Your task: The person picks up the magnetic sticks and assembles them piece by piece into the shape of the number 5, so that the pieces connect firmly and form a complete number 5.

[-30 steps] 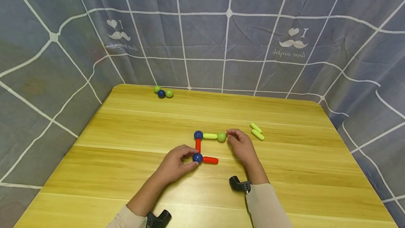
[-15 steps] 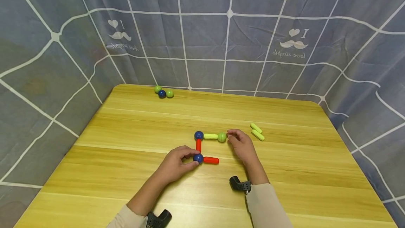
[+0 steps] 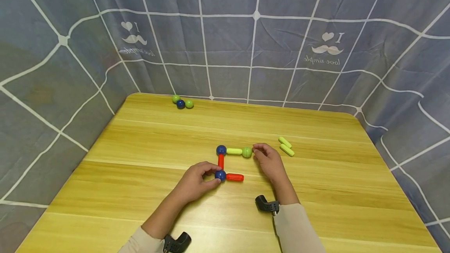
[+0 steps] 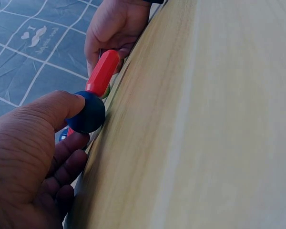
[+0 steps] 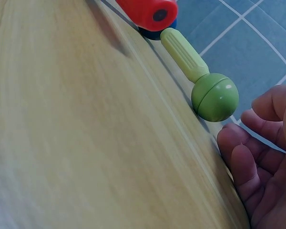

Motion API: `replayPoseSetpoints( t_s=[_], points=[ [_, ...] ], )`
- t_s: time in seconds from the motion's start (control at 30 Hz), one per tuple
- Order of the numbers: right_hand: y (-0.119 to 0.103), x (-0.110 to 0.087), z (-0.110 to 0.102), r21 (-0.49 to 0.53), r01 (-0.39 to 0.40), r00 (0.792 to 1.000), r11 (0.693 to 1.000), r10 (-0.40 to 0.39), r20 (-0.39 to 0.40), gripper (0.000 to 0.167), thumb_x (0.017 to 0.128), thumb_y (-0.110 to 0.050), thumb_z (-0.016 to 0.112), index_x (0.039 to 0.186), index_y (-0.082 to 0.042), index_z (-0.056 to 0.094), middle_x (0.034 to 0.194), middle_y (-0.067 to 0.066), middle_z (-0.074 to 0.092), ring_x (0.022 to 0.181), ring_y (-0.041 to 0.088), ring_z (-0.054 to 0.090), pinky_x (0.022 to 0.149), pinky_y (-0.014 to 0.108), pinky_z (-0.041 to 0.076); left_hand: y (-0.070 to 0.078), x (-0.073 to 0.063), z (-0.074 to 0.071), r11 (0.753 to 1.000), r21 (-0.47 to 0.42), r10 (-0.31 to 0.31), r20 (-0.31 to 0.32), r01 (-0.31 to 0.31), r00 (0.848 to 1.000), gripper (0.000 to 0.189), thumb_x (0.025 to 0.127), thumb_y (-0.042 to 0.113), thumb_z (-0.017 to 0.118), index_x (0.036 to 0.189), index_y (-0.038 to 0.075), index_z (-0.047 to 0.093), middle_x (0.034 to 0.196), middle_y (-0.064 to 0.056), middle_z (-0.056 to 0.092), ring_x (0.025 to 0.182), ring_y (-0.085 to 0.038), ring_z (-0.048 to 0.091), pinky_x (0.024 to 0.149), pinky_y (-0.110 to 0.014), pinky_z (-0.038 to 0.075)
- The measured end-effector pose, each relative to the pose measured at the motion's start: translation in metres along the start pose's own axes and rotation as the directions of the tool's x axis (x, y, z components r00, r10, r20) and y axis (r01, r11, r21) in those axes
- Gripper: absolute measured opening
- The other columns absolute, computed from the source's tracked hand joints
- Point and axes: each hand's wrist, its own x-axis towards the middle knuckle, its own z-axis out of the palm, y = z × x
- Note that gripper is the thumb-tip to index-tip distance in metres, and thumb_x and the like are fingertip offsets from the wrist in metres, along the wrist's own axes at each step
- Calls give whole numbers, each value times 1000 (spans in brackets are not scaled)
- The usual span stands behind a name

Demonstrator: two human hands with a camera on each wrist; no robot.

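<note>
A chain of magnetic pieces lies mid-table: a blue ball [image 3: 221, 150], a yellow-green rod [image 3: 234, 151] and a green ball [image 3: 247, 152] in a row. A red rod [image 3: 220, 161] runs from the first blue ball down to a second blue ball [image 3: 220, 175]. Another red rod [image 3: 234, 177] points right from it. My left hand [image 3: 211, 177] pinches the second blue ball [image 4: 88, 112] between thumb and fingers. My right hand [image 3: 258, 152] rests just right of the green ball [image 5: 214, 97], fingers loosely curled, with a small gap to it.
Two loose yellow-green rods [image 3: 286, 146] lie right of my right hand. Two green balls and a blue one [image 3: 182, 102] cluster at the table's far left edge. A grey grid-patterned cloth [image 3: 253, 42] surrounds the wooden table [image 3: 140, 139].
</note>
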Motion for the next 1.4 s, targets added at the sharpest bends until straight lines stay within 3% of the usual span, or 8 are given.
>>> replayPoseSetpoints(
  t_s=[0.37,0.73,1.1,1.4],
  points=[
    [0,1,0,-7,-2,1000,1000,2,-8,26,101,-8,54,122,4,62,120,18,63,110,28,59,88,31,53,3,1,-2,1000,-2,-5,5,5,1000,23,85,18,78,107,17,73,100,12,66,93,-11,61,83,-33,51],
    [0,0,0,37,-11,1000,999,10,11,29,102,-9,53,126,6,59,126,23,59,116,32,56,94,40,50,3,0,-2,1000,-3,-12,9,12,1000,23,85,18,77,107,18,73,97,14,63,90,-11,58,81,-31,50],
    [-3,1,-2,-12,-50,999,999,50,10,27,102,-12,52,124,-1,62,119,14,63,97,26,63,78,30,50,1,-1,-1,1000,-3,-10,7,10,1000,22,85,18,77,107,18,73,97,14,63,90,-10,58,81,-31,51],
    [-4,4,-4,-29,-55,998,998,56,39,28,103,-12,53,126,0,62,120,17,62,99,29,63,78,32,48,0,0,0,1000,-2,-3,8,3,1000,23,85,18,77,108,17,73,98,14,63,90,-10,58,81,-31,51]
  ],
)
